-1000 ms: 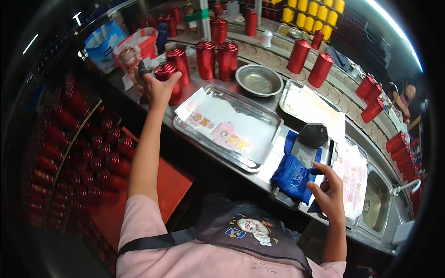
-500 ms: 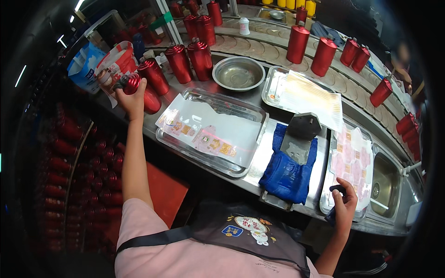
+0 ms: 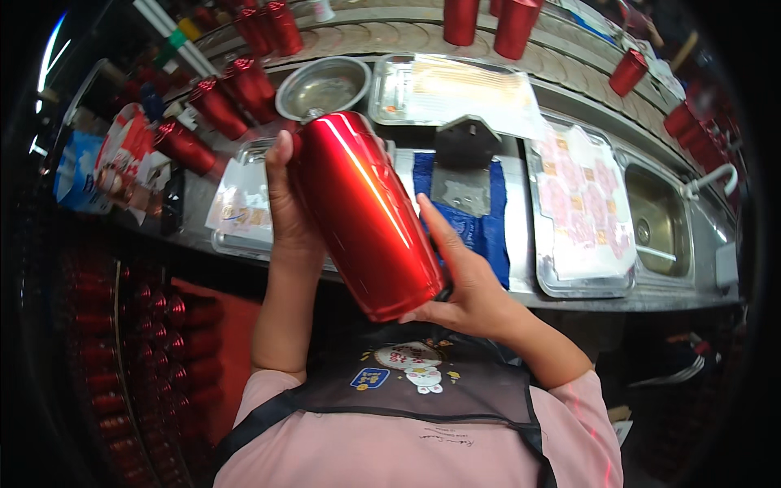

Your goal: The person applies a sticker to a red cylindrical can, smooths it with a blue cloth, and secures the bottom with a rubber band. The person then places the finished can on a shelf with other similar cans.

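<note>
A glossy red metal bottle (image 3: pixel 366 220) is held tilted in front of my chest, neck end toward the upper left and base toward the lower right. My left hand (image 3: pixel 291 195) grips it near the neck end. Around the base end curls my right hand (image 3: pixel 472 285), thumb and fingers on either side. A bit of something dark shows by the right palm, too hidden to name. Behind the bottle lies a metal tray (image 3: pixel 232 242) with a printed decal sheet, partly covered. Beyond my right hand, a metal holder (image 3: pixel 462 175) stands on a blue cloth (image 3: pixel 494 224).
Several red bottles (image 3: pixel 183 146) stand at the left beside bags. A metal bowl (image 3: pixel 321 85) and a tray of yellowish sheets (image 3: pixel 476 85) are at the back. Pink decals cover a right-hand tray (image 3: pixel 586 286) beside a sink (image 3: pixel 661 220). A curved conveyor (image 3: pixel 374 37) carries more bottles.
My left hand has brought the red bottle from the left side of the bench to the middle. My right hand has come in from the right and taken its base end. The view has shifted.
</note>
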Available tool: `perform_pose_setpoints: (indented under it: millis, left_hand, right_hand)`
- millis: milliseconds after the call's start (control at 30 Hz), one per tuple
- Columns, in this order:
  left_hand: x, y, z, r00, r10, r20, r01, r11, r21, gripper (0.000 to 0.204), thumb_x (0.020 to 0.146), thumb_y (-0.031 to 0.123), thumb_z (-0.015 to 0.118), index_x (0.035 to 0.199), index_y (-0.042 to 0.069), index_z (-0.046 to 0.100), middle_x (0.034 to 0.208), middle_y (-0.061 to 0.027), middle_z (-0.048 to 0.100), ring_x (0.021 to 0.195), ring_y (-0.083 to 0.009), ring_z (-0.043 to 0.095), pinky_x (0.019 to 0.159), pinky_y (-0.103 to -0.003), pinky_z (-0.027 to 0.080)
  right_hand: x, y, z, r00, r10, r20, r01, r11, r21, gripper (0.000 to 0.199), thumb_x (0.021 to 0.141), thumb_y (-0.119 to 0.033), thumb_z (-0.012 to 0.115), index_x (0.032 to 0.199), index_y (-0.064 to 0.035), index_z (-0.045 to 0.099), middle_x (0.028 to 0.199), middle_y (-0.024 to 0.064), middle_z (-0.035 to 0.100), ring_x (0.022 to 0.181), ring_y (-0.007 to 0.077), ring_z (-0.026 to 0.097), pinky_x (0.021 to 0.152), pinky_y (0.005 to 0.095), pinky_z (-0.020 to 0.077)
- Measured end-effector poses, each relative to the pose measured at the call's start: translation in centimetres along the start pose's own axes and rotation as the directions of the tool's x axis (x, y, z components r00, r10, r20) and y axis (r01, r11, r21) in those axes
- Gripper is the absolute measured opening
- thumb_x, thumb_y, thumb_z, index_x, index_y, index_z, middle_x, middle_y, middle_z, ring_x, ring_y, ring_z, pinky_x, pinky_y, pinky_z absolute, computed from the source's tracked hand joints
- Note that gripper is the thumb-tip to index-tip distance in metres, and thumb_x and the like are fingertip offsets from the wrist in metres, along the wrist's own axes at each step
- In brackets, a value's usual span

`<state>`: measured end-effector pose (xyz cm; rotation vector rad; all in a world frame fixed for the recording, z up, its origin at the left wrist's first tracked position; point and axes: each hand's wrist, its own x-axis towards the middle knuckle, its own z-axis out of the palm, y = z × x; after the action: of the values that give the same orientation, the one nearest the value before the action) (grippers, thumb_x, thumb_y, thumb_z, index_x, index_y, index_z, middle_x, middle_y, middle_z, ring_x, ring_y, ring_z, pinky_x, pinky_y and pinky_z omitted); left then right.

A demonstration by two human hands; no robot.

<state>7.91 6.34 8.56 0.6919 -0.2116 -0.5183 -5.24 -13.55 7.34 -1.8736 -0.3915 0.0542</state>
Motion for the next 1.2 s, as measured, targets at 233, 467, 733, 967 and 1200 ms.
perform_pose_setpoints:
  millis: [233, 467, 733, 967, 1200]
  left_hand:
    - [1.0, -8.9, 4.0, 0.965, -0.257, -0.049, 0.256, 0.966, -0.022, 0.072, 0.095, 0.068, 0.049, 0.125, 0.003, 0.057, 0.115, -0.0141, 0.066, 0.104, -0.0226, 0.067, 0.089, -0.038, 0.058]
    - [1.3, -11.0, 6.1, 0.937, -0.294, -0.19, 0.343, 0.879, 0.33, 0.058, 0.088, 0.031, 0.079, 0.126, 0.004, 0.045, 0.113, -0.0111, 0.062, 0.099, -0.0169, 0.065, 0.09, -0.033, 0.055]
    - [3.8, -11.3, 4.1, 0.939, -0.191, -0.286, 0.317, 0.805, 0.502, 0.071, 0.084, 0.037, 0.081, 0.123, -0.004, 0.039, 0.117, -0.0189, 0.058, 0.101, -0.021, 0.064, 0.085, -0.035, 0.057]
    - [4.8, -11.1, 3.9, 0.942, -0.199, -0.269, 0.314, 0.804, 0.506, 0.075, 0.081, 0.038, 0.083, 0.123, -0.003, 0.036, 0.117, -0.0182, 0.058, 0.102, -0.0212, 0.065, 0.085, -0.034, 0.057]
    - [4.8, -11.3, 2.6, 0.95, -0.197, -0.242, 0.294, 0.825, 0.483, 0.083, 0.078, 0.041, 0.084, 0.126, -0.005, 0.034, 0.118, -0.0194, 0.058, 0.103, -0.0223, 0.065, 0.086, -0.035, 0.057]
  right_hand:
    - [-5.4, 3.4, -0.5, 0.98, -0.028, -0.198, 0.036, 0.999, 0.038, 0.121, 0.083, -0.024, 0.083, 0.159, -0.0097, -0.01, 0.144, 0.0274, 0.049, 0.121, 0.0415, 0.06, 0.1, 0.0399, 0.0487]
    - [-7.8, 2.6, -3.0, 0.964, 0.197, -0.181, -0.262, 0.825, -0.5, 0.107, 0.077, -0.017, 0.083, 0.161, -0.0187, 0.017, 0.095, 0.018, 0.057, 0.073, 0.037, 0.064, 0.065, 0.0436, 0.0531]
    - [-5.6, 4.1, -2.4, 0.931, 0.101, -0.352, -0.281, 0.814, -0.509, 0.1, 0.072, -0.019, 0.086, 0.157, -0.0275, 0.034, 0.087, 0.0133, 0.052, 0.064, 0.0304, 0.06, 0.058, 0.0417, 0.0513]
    - [-4.2, 5.1, -2.0, 0.917, 0.163, -0.364, -0.327, 0.831, -0.451, 0.102, 0.073, -0.021, 0.084, 0.158, -0.0326, 0.029, 0.103, 0.0201, 0.055, 0.072, 0.0397, 0.065, 0.062, 0.0457, 0.0541]
    - [-4.6, 4.3, -3.0, 0.934, 0.18, -0.308, -0.293, 0.878, -0.378, 0.115, 0.066, -0.016, 0.088, 0.161, -0.0182, 0.022, 0.106, 0.0126, 0.06, 0.074, 0.0222, 0.057, 0.063, 0.0336, 0.0481]
